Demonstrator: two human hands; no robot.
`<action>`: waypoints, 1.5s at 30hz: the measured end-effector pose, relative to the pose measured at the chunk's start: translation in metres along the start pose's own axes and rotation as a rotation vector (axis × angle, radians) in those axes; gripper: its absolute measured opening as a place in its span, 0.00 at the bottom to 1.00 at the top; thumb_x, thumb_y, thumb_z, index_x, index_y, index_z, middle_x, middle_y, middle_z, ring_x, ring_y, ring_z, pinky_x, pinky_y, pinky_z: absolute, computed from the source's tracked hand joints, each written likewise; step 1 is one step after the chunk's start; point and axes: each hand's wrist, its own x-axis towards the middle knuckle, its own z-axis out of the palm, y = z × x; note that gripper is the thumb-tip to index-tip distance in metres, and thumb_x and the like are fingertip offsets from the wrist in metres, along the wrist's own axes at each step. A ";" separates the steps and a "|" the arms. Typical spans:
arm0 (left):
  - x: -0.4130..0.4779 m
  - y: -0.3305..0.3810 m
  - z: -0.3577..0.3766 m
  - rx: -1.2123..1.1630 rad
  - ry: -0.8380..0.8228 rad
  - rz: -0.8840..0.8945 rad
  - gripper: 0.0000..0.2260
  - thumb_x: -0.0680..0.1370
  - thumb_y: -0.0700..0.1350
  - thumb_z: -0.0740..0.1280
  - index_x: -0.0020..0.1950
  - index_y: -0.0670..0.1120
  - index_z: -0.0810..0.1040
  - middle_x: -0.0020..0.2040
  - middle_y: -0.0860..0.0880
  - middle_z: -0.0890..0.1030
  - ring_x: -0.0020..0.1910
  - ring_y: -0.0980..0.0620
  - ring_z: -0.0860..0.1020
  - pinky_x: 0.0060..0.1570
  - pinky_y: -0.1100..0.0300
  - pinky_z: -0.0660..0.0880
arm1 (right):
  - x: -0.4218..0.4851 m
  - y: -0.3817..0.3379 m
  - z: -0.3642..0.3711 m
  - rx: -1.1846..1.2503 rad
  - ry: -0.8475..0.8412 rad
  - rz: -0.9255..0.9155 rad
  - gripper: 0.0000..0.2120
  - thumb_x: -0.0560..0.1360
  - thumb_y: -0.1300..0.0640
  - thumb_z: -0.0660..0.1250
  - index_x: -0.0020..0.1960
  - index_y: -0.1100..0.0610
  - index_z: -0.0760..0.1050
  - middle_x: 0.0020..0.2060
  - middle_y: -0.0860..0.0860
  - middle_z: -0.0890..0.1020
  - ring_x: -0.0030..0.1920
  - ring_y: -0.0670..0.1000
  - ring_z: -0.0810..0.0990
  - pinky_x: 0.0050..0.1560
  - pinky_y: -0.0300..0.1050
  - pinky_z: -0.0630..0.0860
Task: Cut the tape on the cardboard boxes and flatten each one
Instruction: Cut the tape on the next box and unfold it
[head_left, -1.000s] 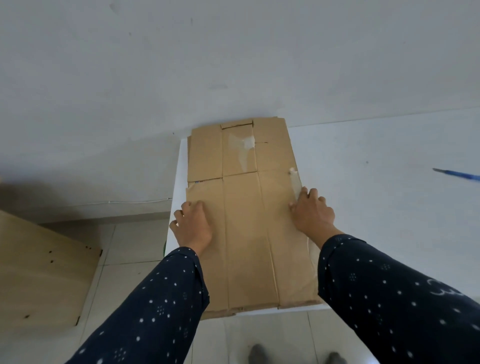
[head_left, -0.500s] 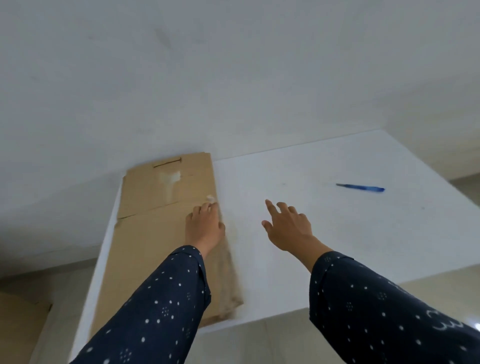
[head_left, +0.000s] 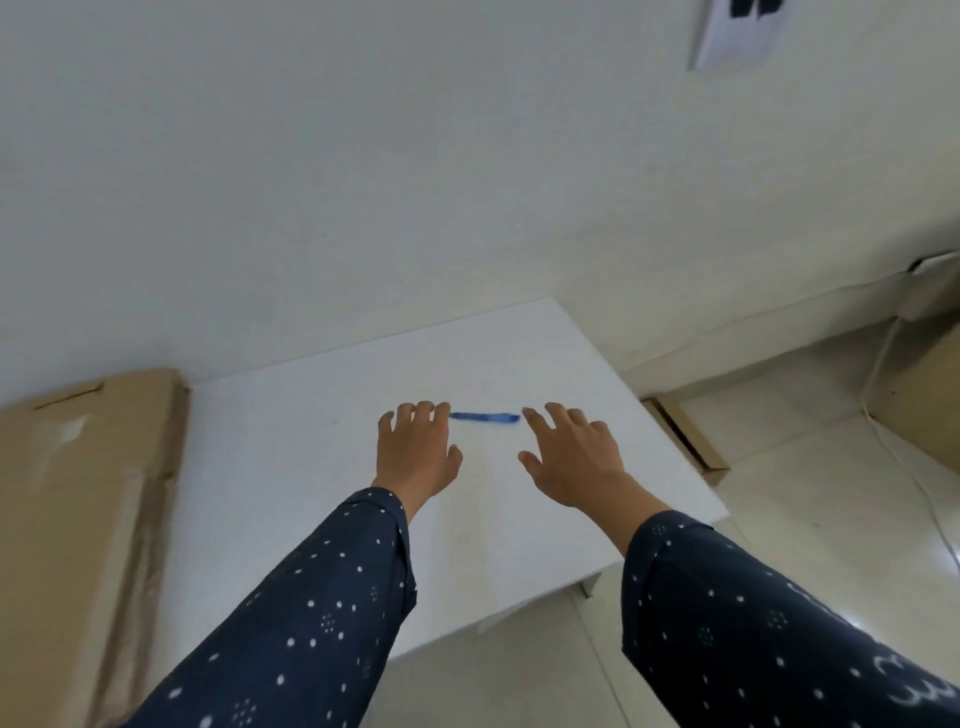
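- White wall (head_left: 363, 182) fills the upper half of the view; a white table (head_left: 291, 467) stands against it, and pale floor tiles (head_left: 805, 493) show to the right and below.
- High on the wall at the right is a white socket plate (head_left: 737, 31).
- Flattened cardboard (head_left: 78, 493) lies on the table's left side, its far end at the wall. Its long axis runs from the person towards the wall, and its near end and left side run out of view.
- Bare table top lies between the cardboard's right edge and the table's right edge; both hands work there.
- A blue tool (head_left: 485, 417) lies on the table well apart from the cardboard, its long axis left to right, roughly along the wall.
- The left hand (head_left: 418, 452) is palm down with fingers spread and holds nothing; its fingertips are at the tool's left end, and contact cannot be told.
- The right hand (head_left: 571, 457) is likewise palm down, fingers spread, empty, its index tip just beside the tool's right end.
- Both arms wear dark dotted sleeves (head_left: 311, 597).
- Beyond the table's right edge a cardboard piece (head_left: 685, 441) lies on the floor, a brown box (head_left: 924, 395) stands further right, and a white cable (head_left: 883, 431) trails between them.
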 end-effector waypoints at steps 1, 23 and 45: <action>0.014 0.022 0.000 0.011 0.001 0.025 0.25 0.81 0.54 0.59 0.78 0.49 0.61 0.75 0.50 0.67 0.73 0.46 0.64 0.73 0.49 0.59 | 0.003 0.024 0.000 0.007 0.005 0.015 0.30 0.82 0.41 0.53 0.80 0.51 0.51 0.77 0.53 0.60 0.73 0.56 0.64 0.67 0.53 0.66; 0.314 0.432 0.052 -0.157 -0.149 0.182 0.20 0.79 0.49 0.61 0.70 0.47 0.69 0.67 0.46 0.74 0.65 0.44 0.70 0.62 0.50 0.69 | 0.173 0.465 0.052 0.084 -0.133 0.184 0.25 0.81 0.45 0.57 0.75 0.52 0.61 0.70 0.55 0.68 0.68 0.58 0.70 0.64 0.55 0.69; 0.418 0.452 0.537 -0.634 -0.325 -0.709 0.34 0.81 0.60 0.62 0.80 0.45 0.55 0.77 0.42 0.59 0.73 0.37 0.65 0.69 0.40 0.69 | 0.395 0.561 0.529 0.327 -0.472 0.029 0.35 0.81 0.41 0.55 0.81 0.54 0.45 0.76 0.58 0.60 0.72 0.62 0.66 0.68 0.61 0.69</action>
